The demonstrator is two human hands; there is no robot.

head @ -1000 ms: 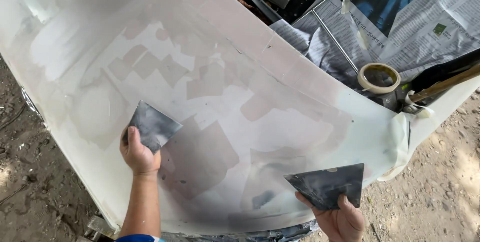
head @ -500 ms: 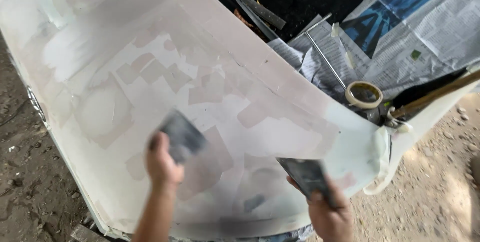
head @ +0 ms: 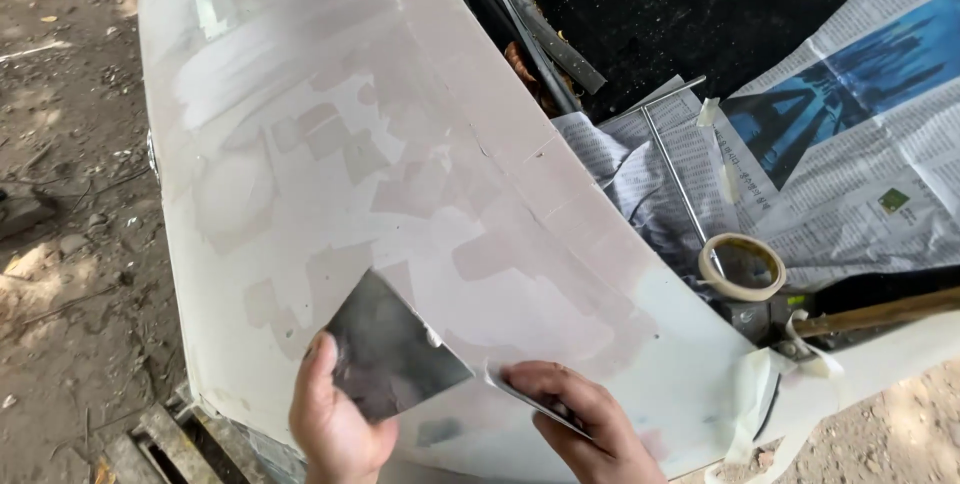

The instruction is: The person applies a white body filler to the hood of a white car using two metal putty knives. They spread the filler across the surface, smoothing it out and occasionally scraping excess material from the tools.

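My left hand and right hand lie side by side on the car panel; a tape roll sits right, on newspaper.

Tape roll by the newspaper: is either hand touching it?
No: the tape roll lies apart by the newspaper, while the left hand and right hand each hold a metal spreader.

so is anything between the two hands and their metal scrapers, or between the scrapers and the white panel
Nothing visible. The left hand grips one scraper blade directly, the right hand holds the other scraper, and both blades lie against the filler-patched panel.
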